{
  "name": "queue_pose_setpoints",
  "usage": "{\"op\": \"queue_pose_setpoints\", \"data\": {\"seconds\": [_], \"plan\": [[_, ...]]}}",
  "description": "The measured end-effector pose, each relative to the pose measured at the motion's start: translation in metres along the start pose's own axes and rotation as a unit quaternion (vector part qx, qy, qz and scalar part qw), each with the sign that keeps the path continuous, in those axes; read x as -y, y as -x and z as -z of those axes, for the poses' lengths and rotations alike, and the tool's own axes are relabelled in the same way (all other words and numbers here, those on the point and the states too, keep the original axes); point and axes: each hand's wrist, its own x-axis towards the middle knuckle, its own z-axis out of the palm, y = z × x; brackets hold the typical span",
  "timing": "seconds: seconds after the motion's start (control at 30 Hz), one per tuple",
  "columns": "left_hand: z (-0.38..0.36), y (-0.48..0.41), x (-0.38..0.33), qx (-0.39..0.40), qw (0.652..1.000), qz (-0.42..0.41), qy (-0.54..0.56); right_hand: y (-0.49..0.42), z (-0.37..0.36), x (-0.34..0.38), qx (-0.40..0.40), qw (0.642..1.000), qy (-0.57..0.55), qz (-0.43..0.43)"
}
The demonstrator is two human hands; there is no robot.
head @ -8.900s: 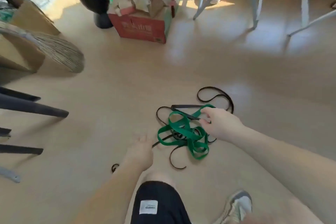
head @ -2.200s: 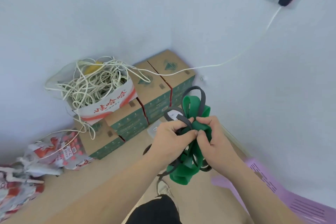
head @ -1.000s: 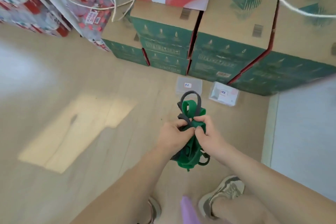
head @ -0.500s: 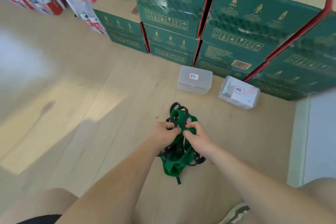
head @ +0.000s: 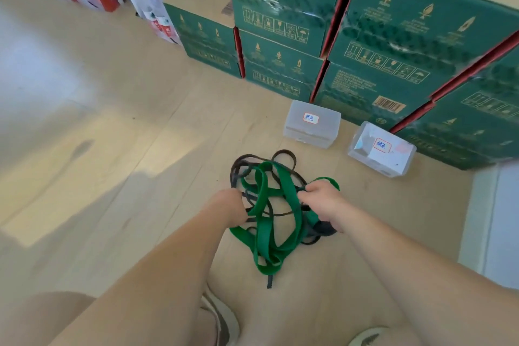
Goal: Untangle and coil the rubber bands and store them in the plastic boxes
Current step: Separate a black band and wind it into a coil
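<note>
So: green band (head: pixel 264 233) and black bands (head: pixel 238 168) tangled on floor (head: pixel 140 177), near side of clear plastic box (head: pixel 313 128). Left hand (head: pixel 230 206) clutching black bands, right hand (head: pixel 320 202) clutching green band. Hard yank probably cinches knot tighter.

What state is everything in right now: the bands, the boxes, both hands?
rubber bands: green and black tangled together, uncoiled, spread between the hands
left plastic box: lid on, on the floor
right plastic box: lid on, on the floor
left hand: grips the tangle's left side
right hand: grips the tangle's right side
</note>
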Motion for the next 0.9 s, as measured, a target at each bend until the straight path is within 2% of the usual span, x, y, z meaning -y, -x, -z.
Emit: {"op": "queue_pose_setpoints", "data": {"seconds": [0.2, 0.4, 0.5, 0.6, 0.73, 0.9], "plan": [[-0.003, -0.048, 0.006, 0.02, 0.999, -0.02, -0.015, -0.07, -0.011, 0.005, -0.062, 0.996, 0.064, 0.006], [0.005, -0.066, -0.001, 0.01, 0.998, -0.028, 0.063, -0.129, -0.033, -0.001, -0.033, 0.973, 0.228, 0.003], [0.004, -0.064, -0.007, 0.021, 0.994, -0.042, 0.096, -0.134, -0.041, -0.006, -0.015, 0.983, 0.179, 0.026], [0.014, -0.066, -0.013, -0.011, 0.991, -0.067, 0.111, -0.124, -0.04, 0.002, -0.072, 0.983, 0.16, 0.058], [0.037, -0.069, -0.032, -0.076, 0.979, -0.109, 0.152, -0.102, -0.019, 0.022, -0.125, 0.965, 0.2, 0.113], [0.059, -0.062, -0.053, -0.148, 0.963, -0.148, 0.167, -0.062, 0.018, 0.059, -0.094, 0.972, 0.114, 0.181]]}}
